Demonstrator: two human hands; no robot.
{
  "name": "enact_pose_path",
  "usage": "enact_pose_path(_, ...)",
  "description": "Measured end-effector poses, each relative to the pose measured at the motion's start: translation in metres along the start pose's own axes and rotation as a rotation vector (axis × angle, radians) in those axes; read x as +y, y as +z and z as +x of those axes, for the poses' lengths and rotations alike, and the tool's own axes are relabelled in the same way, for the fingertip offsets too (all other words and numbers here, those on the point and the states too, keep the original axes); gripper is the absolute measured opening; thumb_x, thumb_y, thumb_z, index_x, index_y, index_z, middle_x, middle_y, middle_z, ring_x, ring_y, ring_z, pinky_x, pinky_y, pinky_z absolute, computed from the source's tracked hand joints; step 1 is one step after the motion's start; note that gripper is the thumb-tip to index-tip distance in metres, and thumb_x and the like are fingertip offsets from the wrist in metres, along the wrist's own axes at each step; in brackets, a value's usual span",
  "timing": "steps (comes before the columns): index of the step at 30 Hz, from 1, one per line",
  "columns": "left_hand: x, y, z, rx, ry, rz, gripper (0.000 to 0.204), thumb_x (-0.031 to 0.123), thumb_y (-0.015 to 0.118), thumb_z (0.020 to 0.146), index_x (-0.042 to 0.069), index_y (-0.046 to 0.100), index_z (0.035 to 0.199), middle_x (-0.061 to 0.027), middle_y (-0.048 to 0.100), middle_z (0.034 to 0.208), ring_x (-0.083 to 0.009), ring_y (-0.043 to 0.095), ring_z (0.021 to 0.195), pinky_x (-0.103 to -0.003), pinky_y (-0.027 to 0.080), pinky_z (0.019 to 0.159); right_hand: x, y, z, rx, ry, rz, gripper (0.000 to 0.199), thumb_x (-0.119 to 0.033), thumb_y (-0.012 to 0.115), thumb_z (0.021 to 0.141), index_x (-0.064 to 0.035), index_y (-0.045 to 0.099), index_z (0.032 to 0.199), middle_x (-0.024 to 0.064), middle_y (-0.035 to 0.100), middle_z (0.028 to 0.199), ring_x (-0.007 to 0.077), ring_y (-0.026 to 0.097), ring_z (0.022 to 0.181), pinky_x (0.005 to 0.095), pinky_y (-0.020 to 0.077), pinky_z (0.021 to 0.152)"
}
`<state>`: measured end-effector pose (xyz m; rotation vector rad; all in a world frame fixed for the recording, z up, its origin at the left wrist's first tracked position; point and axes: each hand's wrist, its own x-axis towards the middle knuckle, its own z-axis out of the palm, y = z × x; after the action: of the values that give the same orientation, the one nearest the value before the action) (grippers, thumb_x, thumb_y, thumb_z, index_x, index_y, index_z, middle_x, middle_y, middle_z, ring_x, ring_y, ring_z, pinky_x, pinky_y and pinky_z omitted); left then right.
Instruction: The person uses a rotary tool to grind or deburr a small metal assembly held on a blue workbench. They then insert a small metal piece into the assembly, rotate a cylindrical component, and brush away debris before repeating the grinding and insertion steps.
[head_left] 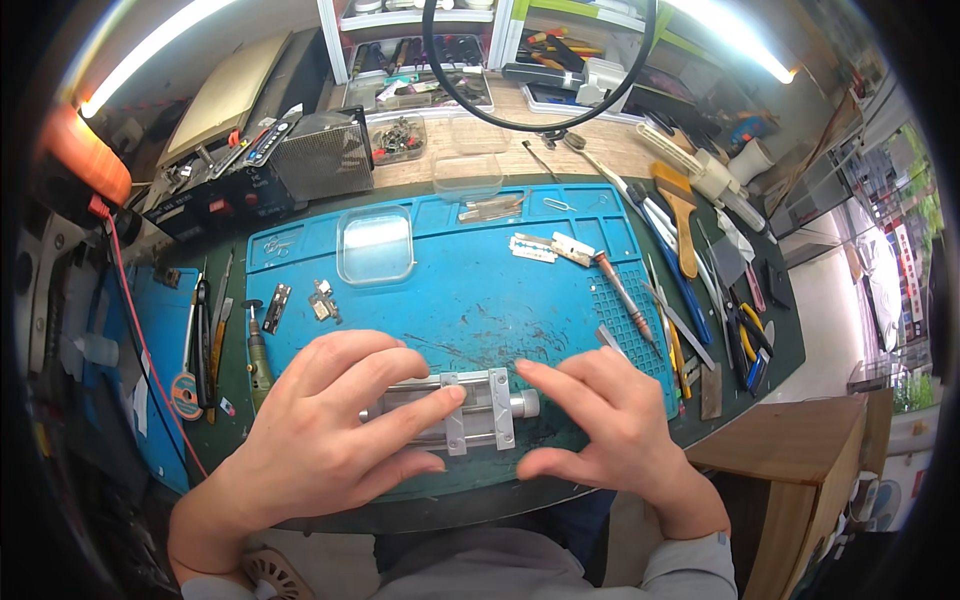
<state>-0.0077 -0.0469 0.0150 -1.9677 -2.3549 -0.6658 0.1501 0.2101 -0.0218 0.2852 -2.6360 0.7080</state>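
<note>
A silver metal circuit board holder [499,410], with rails, crossbars and a round knob at its right end, lies on the near part of the blue mat. My left hand [335,425] straddles its left part, thumb on the near side and fingers over the far rail and a crossbar. That hand covers much of the holder's left end; whether a board sits inside cannot be made out. Just right of the knob, my right hand [615,425] hovers with thumb and forefinger apart, holding nothing.
The blue work mat [450,285] bears a clear plastic lid [375,247], small boards [323,301], blades [533,247] and a red-and-silver pen-like tool [622,298]. Right of it lie a wooden-handled brush [678,220] and pliers [752,335]. A green-handled tool [258,360] lies beside my left hand.
</note>
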Motion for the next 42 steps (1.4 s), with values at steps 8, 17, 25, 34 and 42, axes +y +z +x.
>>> enact_pose_path(8,0.001,0.001,0.0,-0.015,-0.009,-0.014,0.063,0.037,0.09,0.075,0.018,0.075,0.134,-0.0076,0.064,0.126,-0.0327,0.061,0.119,-0.048,0.052,0.101,0.003,-0.005,-0.007,0.069,-0.008,-0.049,0.086,-0.073,0.077,0.082,-0.004,0.074,0.134,0.0043,0.061,0.089,0.0227,0.058,0.074,0.0355,0.0503,0.066)
enact_pose_path(17,0.0,0.001,0.0,-0.024,-0.018,-0.017,0.064,0.037,0.09,0.076,0.02,0.075,0.135,-0.0098,0.064,0.129,-0.0356,0.061,0.12,-0.05,0.053,0.102,-0.004,-0.005,-0.005,-0.016,-0.037,-0.125,0.08,-0.07,0.076,0.085,-0.003,0.075,0.129,0.0032,0.056,0.082,0.0223,0.055,0.071,0.0354,0.0477,0.062)
enact_pose_path(25,0.001,0.001,0.0,-0.031,-0.023,-0.019,0.064,0.036,0.09,0.075,0.019,0.075,0.135,-0.0102,0.064,0.13,-0.036,0.061,0.12,-0.05,0.053,0.102,-0.001,-0.002,-0.007,-0.013,-0.091,-0.092,0.079,-0.067,0.079,0.085,-0.002,0.075,0.129,0.0018,0.054,0.077,0.0191,0.055,0.064,0.0329,0.0454,0.056)
enact_pose_path(34,0.002,0.002,0.002,-0.044,-0.022,-0.021,0.066,0.036,0.091,0.074,0.02,0.075,0.135,-0.0102,0.064,0.132,-0.0358,0.06,0.122,-0.049,0.053,0.102,0.001,0.001,-0.007,0.062,-0.019,-0.167,0.074,-0.064,0.079,0.087,-0.0023,0.075,0.128,0.0017,0.053,0.073,0.0187,0.055,0.058,0.033,0.0437,0.052)
enact_pose_path(42,0.003,0.002,0.001,-0.049,-0.033,-0.013,0.067,0.037,0.091,0.073,0.02,0.075,0.136,-0.0101,0.064,0.133,-0.0354,0.06,0.123,-0.049,0.053,0.103,-0.002,-0.001,-0.006,0.087,-0.013,-0.178,0.072,-0.061,0.081,0.087,-0.0023,0.075,0.128,0.0007,0.052,0.072,0.0167,0.055,0.058,0.0322,0.0434,0.052)
